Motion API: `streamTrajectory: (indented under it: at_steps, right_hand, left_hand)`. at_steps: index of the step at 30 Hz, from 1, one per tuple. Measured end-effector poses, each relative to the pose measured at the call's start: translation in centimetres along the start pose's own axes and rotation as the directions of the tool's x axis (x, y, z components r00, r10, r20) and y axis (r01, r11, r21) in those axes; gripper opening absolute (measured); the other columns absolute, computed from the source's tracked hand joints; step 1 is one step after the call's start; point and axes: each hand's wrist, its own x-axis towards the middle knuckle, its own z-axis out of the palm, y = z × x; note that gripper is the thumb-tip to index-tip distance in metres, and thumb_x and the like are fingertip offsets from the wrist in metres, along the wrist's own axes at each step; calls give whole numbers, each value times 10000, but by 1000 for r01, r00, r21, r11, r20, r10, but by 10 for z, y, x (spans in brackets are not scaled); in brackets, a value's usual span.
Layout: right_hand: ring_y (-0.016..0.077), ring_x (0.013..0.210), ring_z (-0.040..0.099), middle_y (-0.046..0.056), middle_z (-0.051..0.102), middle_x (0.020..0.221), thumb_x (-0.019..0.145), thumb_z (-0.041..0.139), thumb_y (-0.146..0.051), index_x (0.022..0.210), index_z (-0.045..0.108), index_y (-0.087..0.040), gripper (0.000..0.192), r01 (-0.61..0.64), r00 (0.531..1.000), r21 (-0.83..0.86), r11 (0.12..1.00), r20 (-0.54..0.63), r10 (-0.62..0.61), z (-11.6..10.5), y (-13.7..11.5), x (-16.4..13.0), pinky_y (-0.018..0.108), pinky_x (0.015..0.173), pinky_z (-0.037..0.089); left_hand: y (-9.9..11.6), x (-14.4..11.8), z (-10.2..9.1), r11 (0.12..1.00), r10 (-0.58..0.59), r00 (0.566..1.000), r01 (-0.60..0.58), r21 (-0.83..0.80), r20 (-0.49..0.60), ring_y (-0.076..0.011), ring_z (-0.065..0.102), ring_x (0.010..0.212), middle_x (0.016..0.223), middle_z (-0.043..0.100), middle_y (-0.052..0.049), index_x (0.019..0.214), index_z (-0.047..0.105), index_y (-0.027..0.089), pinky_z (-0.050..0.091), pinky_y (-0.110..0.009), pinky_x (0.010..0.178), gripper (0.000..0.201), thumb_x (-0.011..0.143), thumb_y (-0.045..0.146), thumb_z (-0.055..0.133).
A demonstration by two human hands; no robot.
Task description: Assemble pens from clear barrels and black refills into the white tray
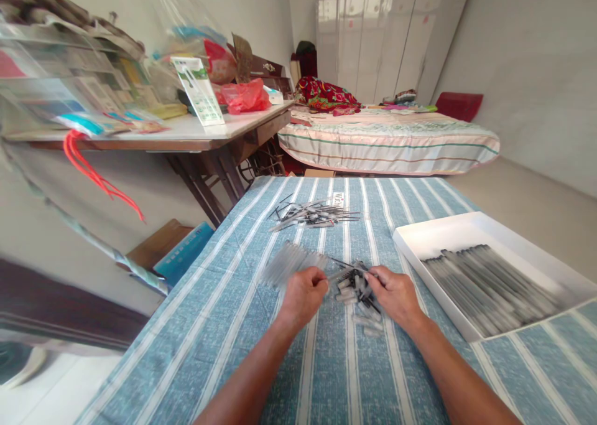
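Here, white tray (420,241) right of both hands holds stacked grey tubes (489,288), too many to count, long axes running toward far-left. Left hand (303,294) fisted around blurred tube bundle (289,263), pointing away-left. Right hand (396,294) pinching small piece in loose pile (357,294) on striped counter (326,375). Second heap (312,214) beyond hands.

Bright daylight, motion blur, warped edges

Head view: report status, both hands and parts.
Left hand shut on clear tubes. Right hand picking in small parts pile. White tray of filled tubes to the right; nothing blocking.
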Motion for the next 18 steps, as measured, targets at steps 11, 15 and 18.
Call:
streamTrajectory:
  at_steps: [11,15,18]
  right_hand:
    - [105,468,466,-23,520,498,787,467,-443,655,611,-170,336,-110,991,237,965,-51,125,-7,10,6,198,492,360]
    - [89,438,401,-38,450,458,770,491,-453,582,563,-166,351,-102,994,241,965,-13,108,-13,14,6,199,462,320]
    - [87,438,381,-43,424,443,754,517,-479,588,563,-163,360,-83,994,268,960,-42,98,-20,14,6,202,459,307]
  left_hand:
    - [-6,9,-36,828,-77,988,139,-543,135,-58,398,416,451,493,47,628,604,125,291,-196,439,92,585,206,600]
    - [-11,11,-36,774,-79,989,139,-618,123,-55,404,421,486,532,30,638,615,116,294,-197,440,95,590,198,618]
    - [-11,10,-32,746,-69,990,131,-653,120,-55,405,419,472,525,36,630,620,124,295,-196,440,79,588,190,628]
